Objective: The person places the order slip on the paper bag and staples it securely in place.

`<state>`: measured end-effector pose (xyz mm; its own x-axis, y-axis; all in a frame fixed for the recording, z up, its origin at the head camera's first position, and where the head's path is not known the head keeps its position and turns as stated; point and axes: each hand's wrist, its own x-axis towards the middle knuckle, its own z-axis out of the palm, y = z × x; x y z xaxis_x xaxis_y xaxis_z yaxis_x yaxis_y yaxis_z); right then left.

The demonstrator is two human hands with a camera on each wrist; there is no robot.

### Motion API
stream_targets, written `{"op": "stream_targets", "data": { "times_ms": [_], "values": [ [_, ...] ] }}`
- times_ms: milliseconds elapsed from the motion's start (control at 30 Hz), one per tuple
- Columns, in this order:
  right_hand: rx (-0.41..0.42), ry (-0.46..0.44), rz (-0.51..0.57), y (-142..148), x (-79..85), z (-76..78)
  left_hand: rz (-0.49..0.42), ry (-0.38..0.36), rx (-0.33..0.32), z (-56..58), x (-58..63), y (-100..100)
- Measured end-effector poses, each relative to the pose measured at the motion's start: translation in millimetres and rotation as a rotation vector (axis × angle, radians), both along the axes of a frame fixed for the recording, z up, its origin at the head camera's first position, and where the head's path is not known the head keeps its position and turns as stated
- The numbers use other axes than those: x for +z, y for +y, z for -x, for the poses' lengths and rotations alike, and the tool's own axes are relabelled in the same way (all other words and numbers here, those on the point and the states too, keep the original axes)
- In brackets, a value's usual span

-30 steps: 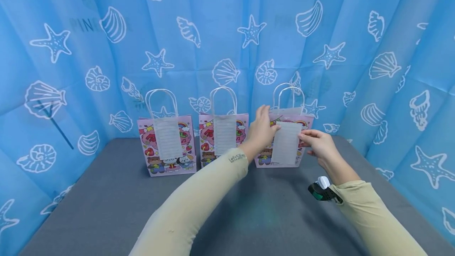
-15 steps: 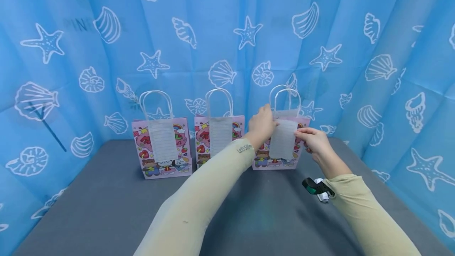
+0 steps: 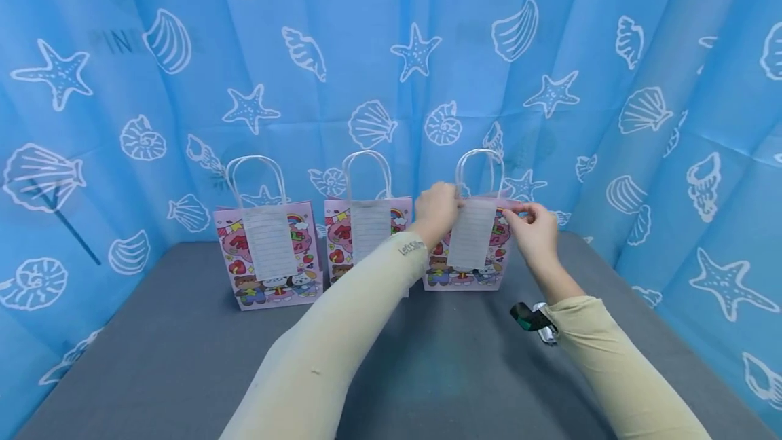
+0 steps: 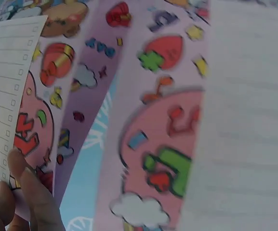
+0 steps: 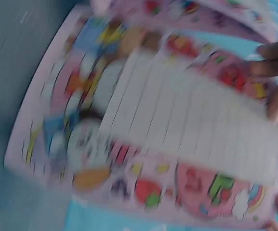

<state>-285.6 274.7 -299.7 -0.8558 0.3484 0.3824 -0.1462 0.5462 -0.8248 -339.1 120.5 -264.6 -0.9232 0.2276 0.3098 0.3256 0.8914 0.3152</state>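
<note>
A pink cartoon-printed paper bag (image 3: 464, 282) stands at the right of the row, a sheet of lined paper (image 3: 470, 240) lying flat against its front, the sheet's top close to the bag's mouth. My left hand (image 3: 436, 209) is at the bag's upper left; in the left wrist view its thumb and fingers (image 4: 37, 199) pinch the top edge by the sheet's corner. With thumb and forefinger my right hand (image 3: 534, 233) pinches the bag's upper right corner. Only fingertips of the right hand appear at the right wrist view's lower right edge.
Two similar bags, a left one (image 3: 281, 296) and a middle one (image 3: 332, 250), each carry a lined sheet on the front. My left forearm covers part of the middle bag. All stand on a grey table (image 3: 183, 358) before a blue seashell-print curtain (image 3: 391, 12).
The lined sheet has moved up the right bag's front, baring more of the printed animals below. My right hand has shifted from the sheet's right edge up to the bag's top corner.
</note>
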Motion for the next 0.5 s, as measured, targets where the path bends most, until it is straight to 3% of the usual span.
{"op": "stream_targets", "data": {
  "times_ms": [100, 200, 300, 500],
  "values": [
    [-0.030, 0.160, -0.224, 1.5, 2.5, 5.0, -0.008, -0.020, -0.002, 1.2, 2.0, -3.8],
    [0.065, 0.195, -0.374, 4.2, 7.4, 13.9, -0.023, -0.036, -0.011, 0.8, 3.4, -7.2],
    [0.110, 0.173, -0.429, 5.6, 11.1, 22.5, -0.050, -0.041, -0.025, -0.2, 2.5, -9.3],
    [0.066, 0.134, -0.437, 5.1, 16.2, 29.5, -0.111, -0.050, -0.038, -0.8, -1.1, -10.4]
  ]
}}
